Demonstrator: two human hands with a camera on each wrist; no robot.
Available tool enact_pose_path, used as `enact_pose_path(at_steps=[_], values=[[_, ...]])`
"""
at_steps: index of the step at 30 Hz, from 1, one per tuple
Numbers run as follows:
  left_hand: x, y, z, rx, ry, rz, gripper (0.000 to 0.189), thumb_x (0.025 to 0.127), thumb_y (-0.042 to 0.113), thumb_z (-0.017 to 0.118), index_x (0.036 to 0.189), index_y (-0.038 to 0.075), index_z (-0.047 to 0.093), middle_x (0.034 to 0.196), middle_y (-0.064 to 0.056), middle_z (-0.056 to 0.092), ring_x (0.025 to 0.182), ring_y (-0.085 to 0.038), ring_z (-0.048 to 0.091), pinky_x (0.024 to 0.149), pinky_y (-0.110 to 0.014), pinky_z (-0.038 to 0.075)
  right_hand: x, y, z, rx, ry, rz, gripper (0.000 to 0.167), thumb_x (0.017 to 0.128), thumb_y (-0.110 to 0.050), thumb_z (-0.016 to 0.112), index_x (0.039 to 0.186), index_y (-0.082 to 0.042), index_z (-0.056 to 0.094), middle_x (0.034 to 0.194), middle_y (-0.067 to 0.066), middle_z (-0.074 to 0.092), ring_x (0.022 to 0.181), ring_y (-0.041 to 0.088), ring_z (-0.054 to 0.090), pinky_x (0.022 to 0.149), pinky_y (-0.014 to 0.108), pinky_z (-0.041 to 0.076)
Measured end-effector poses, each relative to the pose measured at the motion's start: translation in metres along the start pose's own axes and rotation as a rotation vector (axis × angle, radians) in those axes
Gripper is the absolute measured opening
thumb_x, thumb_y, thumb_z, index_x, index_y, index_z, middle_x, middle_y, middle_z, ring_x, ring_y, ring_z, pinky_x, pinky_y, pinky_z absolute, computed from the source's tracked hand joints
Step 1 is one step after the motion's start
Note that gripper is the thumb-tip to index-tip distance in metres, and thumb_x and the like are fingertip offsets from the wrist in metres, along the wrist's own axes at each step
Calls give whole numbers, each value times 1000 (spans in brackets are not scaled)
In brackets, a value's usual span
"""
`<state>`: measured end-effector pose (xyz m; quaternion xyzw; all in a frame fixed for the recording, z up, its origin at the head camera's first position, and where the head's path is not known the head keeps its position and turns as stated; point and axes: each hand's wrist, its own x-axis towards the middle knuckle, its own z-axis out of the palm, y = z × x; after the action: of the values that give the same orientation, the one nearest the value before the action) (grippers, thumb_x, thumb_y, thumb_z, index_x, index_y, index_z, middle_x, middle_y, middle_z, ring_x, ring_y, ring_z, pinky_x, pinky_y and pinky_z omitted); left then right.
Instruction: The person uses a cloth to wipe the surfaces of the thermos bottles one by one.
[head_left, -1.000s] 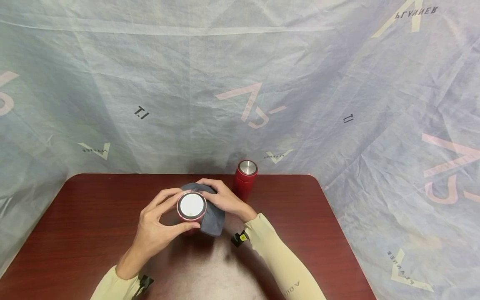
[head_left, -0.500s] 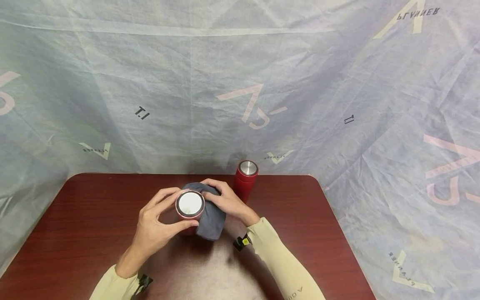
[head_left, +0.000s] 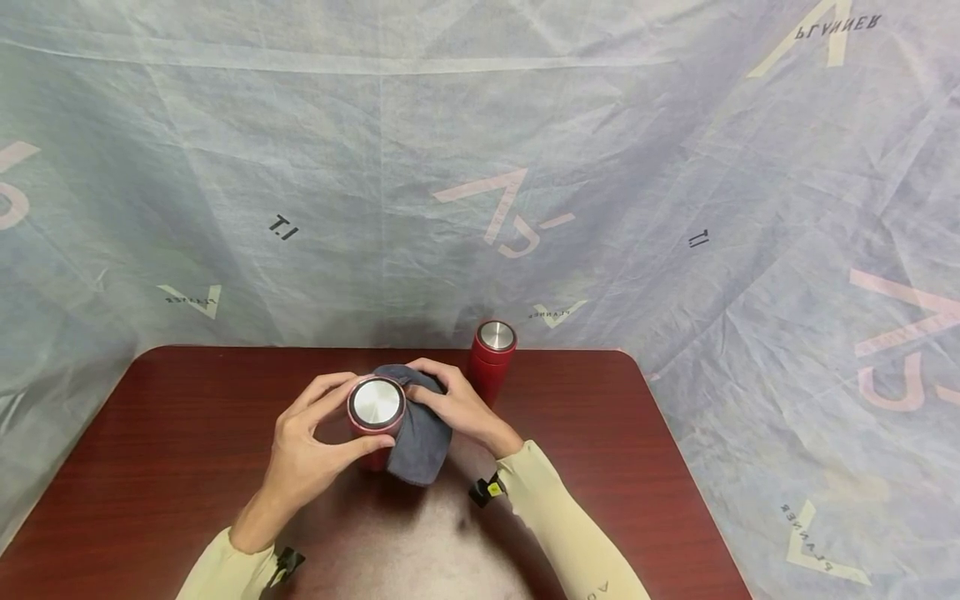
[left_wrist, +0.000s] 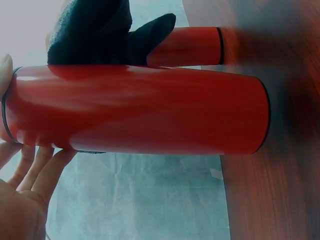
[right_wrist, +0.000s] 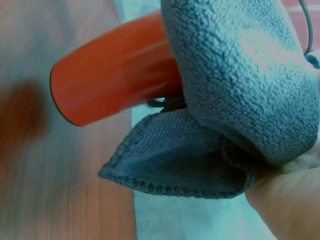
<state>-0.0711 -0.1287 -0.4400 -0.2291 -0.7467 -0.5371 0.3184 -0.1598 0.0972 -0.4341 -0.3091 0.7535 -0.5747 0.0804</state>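
Note:
A red thermos flask (head_left: 377, 403) with a round silver lid top is held up in front of me. My left hand (head_left: 303, 446) grips it near the lid, thumb on the near side and fingers on the far side. In the left wrist view its smooth red body (left_wrist: 150, 110) shows down to the dark-rimmed base. My right hand (head_left: 456, 406) holds a grey cloth (head_left: 423, 442) against the flask's right side. Up close the cloth (right_wrist: 240, 65) looks fuzzy, with a stitched edge and a folded corner hanging down; it hides most of the right fingers.
Another red thermos flask (head_left: 491, 367) stands upright at the back of the dark red wooden table (head_left: 585, 467), just beyond my right hand. Grey printed fabric (head_left: 337, 167) hangs as a wall behind the table and along both sides.
The held flask has shifted slightly left and away, and the glare on its lid has lessened. The cloth's lower edge has slid a little left and nearer. The standing flask stays put.

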Motion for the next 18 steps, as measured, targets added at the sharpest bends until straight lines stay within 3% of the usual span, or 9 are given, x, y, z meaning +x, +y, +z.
enact_pose_path(at_steps=[7,14,18], values=[[5,1,-3,10,14,-53,79,57,-1,105,131,8,77,124,-8,70,113,-14,66,96,-16,52,-8,0,4,28,80,29,31,98,-19,69,128,-14,74,120,-1,74,111,13,65,99,28,50],[11,2,-7,31,-15,-241,71,71,12,103,136,21,76,127,5,73,111,-8,69,88,-15,58,-19,-1,8,13,156,-10,32,99,-18,71,131,-14,73,125,1,73,115,15,65,103,33,52],[15,3,-8,36,-4,-284,67,74,14,101,136,19,75,125,3,75,107,-3,71,87,-15,57,-24,-1,10,-11,196,-41,31,98,-13,72,129,-12,73,125,3,73,114,17,64,102,32,51]])
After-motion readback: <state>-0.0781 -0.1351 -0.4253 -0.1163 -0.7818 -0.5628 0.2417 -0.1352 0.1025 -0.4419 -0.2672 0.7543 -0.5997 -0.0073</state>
